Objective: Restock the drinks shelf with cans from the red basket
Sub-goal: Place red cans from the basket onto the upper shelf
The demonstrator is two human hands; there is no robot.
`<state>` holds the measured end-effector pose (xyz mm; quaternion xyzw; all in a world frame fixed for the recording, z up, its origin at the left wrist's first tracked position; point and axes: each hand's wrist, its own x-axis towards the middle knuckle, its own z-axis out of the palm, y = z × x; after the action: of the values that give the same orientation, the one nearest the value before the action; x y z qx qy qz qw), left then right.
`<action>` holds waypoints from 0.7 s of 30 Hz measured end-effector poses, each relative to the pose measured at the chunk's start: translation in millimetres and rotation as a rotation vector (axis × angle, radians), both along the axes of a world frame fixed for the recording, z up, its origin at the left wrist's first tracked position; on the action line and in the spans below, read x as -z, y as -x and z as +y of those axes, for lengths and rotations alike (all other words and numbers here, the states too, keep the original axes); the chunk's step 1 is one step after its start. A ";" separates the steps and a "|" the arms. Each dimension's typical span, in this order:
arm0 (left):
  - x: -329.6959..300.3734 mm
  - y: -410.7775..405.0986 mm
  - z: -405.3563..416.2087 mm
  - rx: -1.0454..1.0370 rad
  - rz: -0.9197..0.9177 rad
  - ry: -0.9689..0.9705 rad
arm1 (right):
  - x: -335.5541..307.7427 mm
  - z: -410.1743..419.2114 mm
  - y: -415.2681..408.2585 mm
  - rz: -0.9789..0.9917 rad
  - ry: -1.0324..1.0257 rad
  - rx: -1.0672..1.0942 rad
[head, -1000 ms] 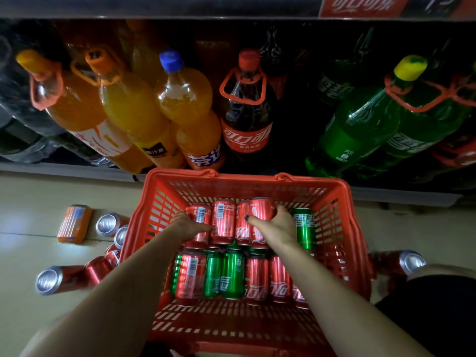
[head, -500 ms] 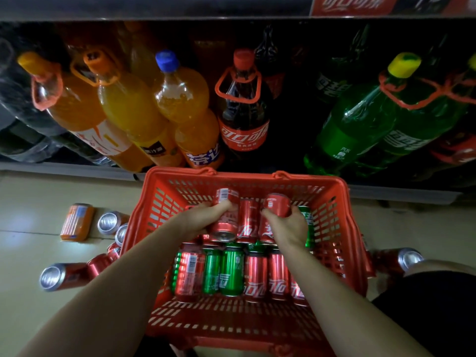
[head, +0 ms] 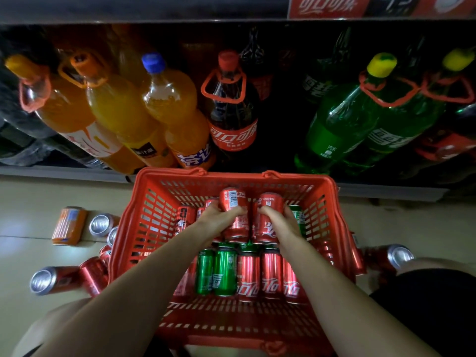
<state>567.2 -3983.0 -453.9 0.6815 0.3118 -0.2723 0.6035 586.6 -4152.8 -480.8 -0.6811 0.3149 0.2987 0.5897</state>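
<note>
The red basket (head: 128,228) stands on the floor in front of the drinks shelf (head: 64,172). Inside lie several red cola cans and green cans (head: 224,271). My left hand (head: 219,220) grips a red cola can (head: 233,202), lifted a little above the far row. Just to its right, my right hand (head: 280,222) curls round another red cola can (head: 268,217). A green can (head: 297,215) lies beside my right hand.
Large orange (head: 123,119), cola (head: 231,117) and green (head: 342,122) bottles fill the low shelf. Loose cans lie on the floor left of the basket, among them an orange can (head: 68,225) and a red can (head: 54,279). One more can (head: 386,258) lies at the right.
Both hands went from resting on the far row of cans to gripping one red can each. The two cans have lifted slightly off the row.
</note>
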 end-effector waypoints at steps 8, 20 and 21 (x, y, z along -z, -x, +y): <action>10.1 1.5 2.3 -0.072 -0.004 -0.094 | -7.4 5.1 -2.0 0.015 -0.047 -0.169; 13.7 1.6 3.9 0.016 -0.002 -0.172 | 3.2 6.7 0.0 0.034 -0.036 -0.145; 14.6 2.2 3.4 0.014 -0.001 -0.167 | 3.8 5.8 -0.5 0.036 -0.041 -0.142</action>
<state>565.0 -3979.5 -468.5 0.7317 0.3282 -0.2492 0.5429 587.2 -4147.0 -484.6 -0.6839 0.2700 0.3585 0.5751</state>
